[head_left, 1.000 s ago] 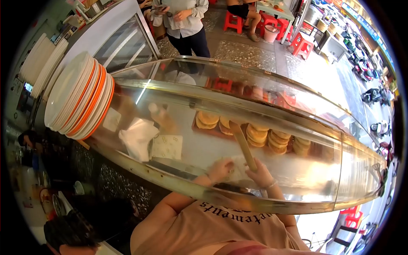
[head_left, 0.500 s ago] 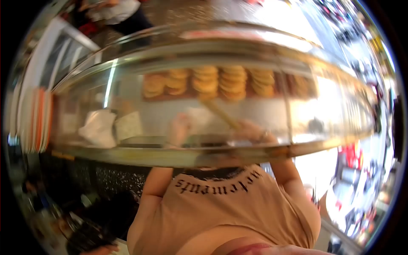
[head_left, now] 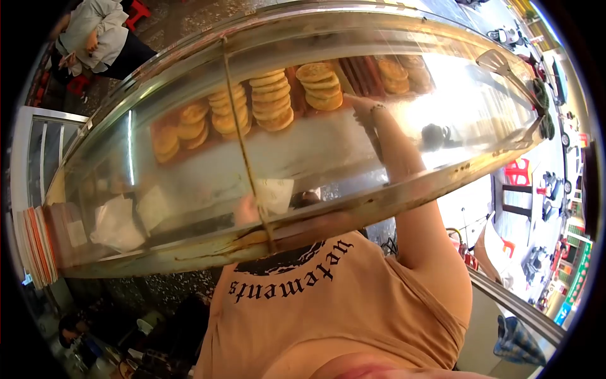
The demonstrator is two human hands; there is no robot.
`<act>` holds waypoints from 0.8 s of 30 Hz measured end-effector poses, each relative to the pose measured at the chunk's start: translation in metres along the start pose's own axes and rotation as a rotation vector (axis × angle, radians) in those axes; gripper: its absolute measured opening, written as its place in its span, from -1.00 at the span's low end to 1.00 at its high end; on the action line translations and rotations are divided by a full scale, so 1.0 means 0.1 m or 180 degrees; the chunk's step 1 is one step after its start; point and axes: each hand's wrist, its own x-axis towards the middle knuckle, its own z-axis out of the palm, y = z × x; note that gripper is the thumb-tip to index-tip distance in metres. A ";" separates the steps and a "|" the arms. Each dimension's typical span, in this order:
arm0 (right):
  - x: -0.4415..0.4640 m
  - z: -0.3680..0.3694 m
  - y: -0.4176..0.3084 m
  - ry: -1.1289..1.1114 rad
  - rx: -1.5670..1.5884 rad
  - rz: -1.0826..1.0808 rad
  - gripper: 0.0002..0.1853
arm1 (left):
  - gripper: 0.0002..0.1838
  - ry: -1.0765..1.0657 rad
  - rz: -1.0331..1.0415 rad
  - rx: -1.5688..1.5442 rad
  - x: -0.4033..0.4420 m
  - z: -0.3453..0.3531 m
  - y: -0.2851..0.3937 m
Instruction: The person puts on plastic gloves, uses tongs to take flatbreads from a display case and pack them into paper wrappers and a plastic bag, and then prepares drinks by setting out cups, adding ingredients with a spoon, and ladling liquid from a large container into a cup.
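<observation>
Inside the glass display case, my right hand (head_left: 366,108) reaches to a stack of round flatbreads (head_left: 320,86). Its fingers are closed, and a long narrow utensil (head_left: 374,142) shows dark below the hand; its kind is unclear through the glass. The fingertips come close to the stack's right side; contact cannot be made out. My left hand (head_left: 246,210) is low behind the front glass, closed on a white paper bag (head_left: 276,194). Part of it is blurred by reflections. More flatbread stacks (head_left: 271,101) stand in a row on a reddish-brown tray (head_left: 363,79).
The curved glass case (head_left: 189,249) has a dividing seam (head_left: 243,145). White bags (head_left: 118,224) lie at its left end. A slotted spatula (head_left: 495,63) hangs at the right. A person (head_left: 95,38) sits beyond the case; scooters (head_left: 505,36) stand along the street.
The view has turned and sharpened. My right hand has moved farther into the case, up to a flatbread stack. A white paper bag now shows at my left hand.
</observation>
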 end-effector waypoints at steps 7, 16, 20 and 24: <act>0.53 -0.18 -0.23 0.0275 -0.1930 -0.0953 -0.65 | -0.78 0.0542 0.0027 0.1797 -0.52 0.19 0.88; 0.88 -0.17 -0.56 0.0369 -0.2936 -0.1069 -0.60 | -0.68 0.0040 0.0337 0.1867 -0.66 0.20 1.28; 1.12 -0.13 -0.41 0.0255 -0.3372 -0.1599 -0.57 | -0.73 0.0330 0.1504 0.2454 -0.44 0.18 0.53; 0.46 0.12 -0.53 0.0165 -0.3157 -0.1466 -0.53 | -0.78 0.0850 0.0561 0.1838 -0.50 0.18 0.67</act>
